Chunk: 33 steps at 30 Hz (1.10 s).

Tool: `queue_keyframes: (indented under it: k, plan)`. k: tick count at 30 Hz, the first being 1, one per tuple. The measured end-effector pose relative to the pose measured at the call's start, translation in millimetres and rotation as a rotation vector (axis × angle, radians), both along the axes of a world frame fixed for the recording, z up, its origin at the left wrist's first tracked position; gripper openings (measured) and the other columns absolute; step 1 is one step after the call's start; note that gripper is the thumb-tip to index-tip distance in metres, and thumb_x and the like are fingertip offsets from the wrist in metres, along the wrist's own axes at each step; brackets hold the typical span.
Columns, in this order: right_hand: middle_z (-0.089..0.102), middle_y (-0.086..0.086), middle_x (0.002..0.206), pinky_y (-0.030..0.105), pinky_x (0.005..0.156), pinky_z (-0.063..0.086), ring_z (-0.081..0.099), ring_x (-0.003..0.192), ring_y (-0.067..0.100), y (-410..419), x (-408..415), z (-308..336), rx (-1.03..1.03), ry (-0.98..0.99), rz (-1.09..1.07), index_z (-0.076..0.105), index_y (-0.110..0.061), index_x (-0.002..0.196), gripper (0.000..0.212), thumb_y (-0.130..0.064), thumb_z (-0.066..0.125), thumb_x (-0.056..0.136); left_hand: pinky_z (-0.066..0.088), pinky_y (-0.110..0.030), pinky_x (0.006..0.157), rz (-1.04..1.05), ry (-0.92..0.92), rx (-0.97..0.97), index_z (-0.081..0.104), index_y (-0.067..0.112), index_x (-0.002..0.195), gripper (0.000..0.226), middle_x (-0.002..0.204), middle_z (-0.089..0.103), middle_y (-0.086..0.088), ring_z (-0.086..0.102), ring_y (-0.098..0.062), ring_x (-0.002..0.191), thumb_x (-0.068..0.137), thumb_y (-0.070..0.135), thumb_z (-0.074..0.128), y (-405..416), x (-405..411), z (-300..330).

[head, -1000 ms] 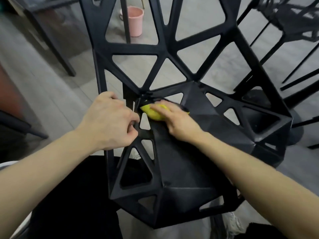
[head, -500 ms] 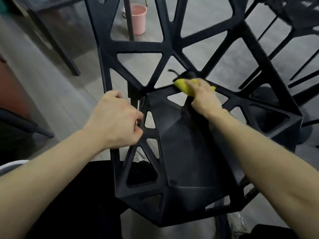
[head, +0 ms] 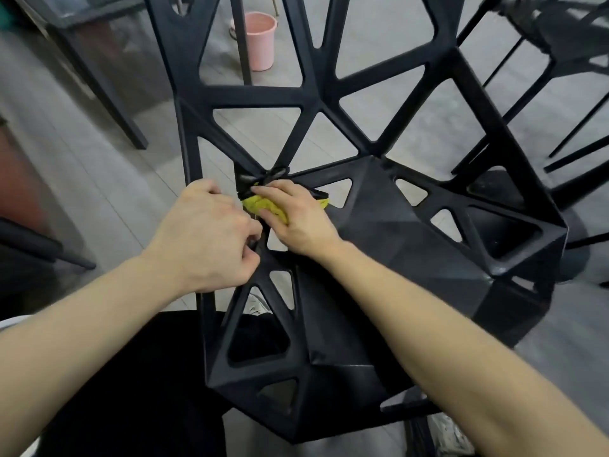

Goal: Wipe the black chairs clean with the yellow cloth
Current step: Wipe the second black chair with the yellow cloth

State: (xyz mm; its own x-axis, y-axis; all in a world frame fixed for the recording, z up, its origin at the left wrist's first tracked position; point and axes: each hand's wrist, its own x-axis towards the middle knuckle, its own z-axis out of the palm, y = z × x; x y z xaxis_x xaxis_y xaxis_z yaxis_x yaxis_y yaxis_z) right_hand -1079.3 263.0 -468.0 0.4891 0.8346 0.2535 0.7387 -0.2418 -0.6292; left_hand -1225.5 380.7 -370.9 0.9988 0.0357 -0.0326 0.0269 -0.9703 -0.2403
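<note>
Chair point(head: 379, 245): black, open triangular lattice, faceted seat; stands directly before the person.
Cloth point(head: 263, 206): yellow, bunched; lies at the seat's back left corner, where seat meets backrest.
Right hand point(head: 296, 219): fingers extended flat over the cloth, pressing it against the chair.
Left hand point(head: 207, 239): fingers curled around a strut on the chair's left edge, just beside the right hand.
Bucket point(head: 258, 41): pink, on the floor beyond the backrest.
Second chair point(head: 566, 44): black, upper right.
</note>
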Motion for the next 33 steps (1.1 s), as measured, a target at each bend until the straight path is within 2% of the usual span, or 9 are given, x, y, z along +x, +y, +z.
queue_keyframes:
  k: [3,8,11,14,18,20,24,30,33]
  plan:
    - [0.061,0.004,0.141,0.031,0.121,0.038,0.055,0.133,0.021,-41,60,5,-0.116,-0.1,0.006,0.066,-0.023,0.142,0.043,-0.021,0.066,0.099,0.039,-0.038,0.1,0.012,0.005,0.011,0.08,0.036,0.092,0.051,0.077,0.074,0.011,0.067,-0.013,0.083,0.077,0.045,0.032,2,0,-1]
    - [0.054,0.002,0.157,0.039,0.123,0.037,0.052,0.143,0.024,-96,118,16,-0.247,-0.07,-0.463,0.063,-0.029,0.145,0.042,-0.036,0.061,0.103,0.038,-0.037,0.099,0.02,-0.005,0.014,0.076,0.034,0.088,0.051,0.075,0.073,0.011,0.067,-0.012,0.081,0.076,0.046,0.028,4,8,-2]
    - [0.059,0.007,0.154,0.04,0.123,0.038,0.052,0.145,0.022,-95,16,16,-0.252,-0.04,-0.212,0.063,-0.031,0.147,0.047,-0.041,0.063,0.102,0.038,-0.036,0.1,0.007,-0.01,0.026,0.079,0.036,0.091,0.054,0.077,0.073,0.011,0.067,-0.012,0.084,0.075,0.046,0.028,4,11,-1]
    - [0.072,-0.002,0.134,0.033,0.109,0.049,0.063,0.127,0.015,-108,-56,30,-0.311,-0.065,0.064,0.062,-0.034,0.147,0.053,-0.052,0.065,0.097,0.038,-0.037,0.095,-0.007,-0.023,0.057,0.081,0.039,0.094,0.051,0.077,0.074,0.01,0.069,-0.012,0.085,0.078,0.046,0.033,5,9,-3]
    - [0.064,-0.002,0.117,0.027,0.103,0.045,0.059,0.116,0.016,-130,-59,32,-0.327,0.022,-0.001,0.065,-0.024,0.137,0.045,-0.038,0.071,0.095,0.038,-0.037,0.091,-0.013,-0.037,0.051,0.081,0.035,0.091,0.053,0.072,0.072,0.006,0.066,-0.014,0.078,0.083,0.045,0.03,-2,3,4]
    - [0.064,0.006,0.131,0.028,0.109,0.041,0.06,0.127,0.023,-152,-16,26,-0.327,0.005,-0.152,0.061,-0.016,0.138,0.045,-0.028,0.07,0.096,0.037,-0.039,0.096,-0.035,-0.008,0.013,0.08,0.032,0.095,0.058,0.083,0.075,0.006,0.066,-0.017,0.085,0.085,0.048,0.026,-14,-15,-2]
    - [0.046,0.013,0.163,0.038,0.125,0.031,0.041,0.153,0.031,-188,63,30,-0.421,-0.034,-0.597,0.044,-0.015,0.159,0.077,-0.043,0.051,0.088,0.037,-0.044,0.108,-0.071,-0.02,-0.071,0.082,0.025,0.095,0.047,0.095,0.078,0.007,0.067,-0.023,0.097,0.085,0.048,0.041,-44,-53,-28]
    - [0.064,0.002,0.148,0.034,0.123,0.033,0.052,0.143,0.024,-147,-135,31,-0.24,-0.017,-0.166,0.058,-0.031,0.151,0.061,-0.047,0.071,0.094,0.043,-0.047,0.104,-0.071,-0.096,-0.095,0.084,0.023,0.087,0.038,0.088,0.08,0.006,0.07,-0.025,0.09,0.082,0.039,0.05,-39,-47,-34]
    - [0.067,-0.001,0.143,0.032,0.119,0.04,0.057,0.136,0.021,-173,-140,38,-0.162,-0.009,-0.096,0.062,-0.029,0.148,0.052,-0.035,0.07,0.097,0.043,-0.048,0.104,-0.081,-0.095,-0.098,0.085,0.023,0.09,0.039,0.092,0.081,0.006,0.07,-0.025,0.091,0.083,0.038,0.049,-39,-49,-37]
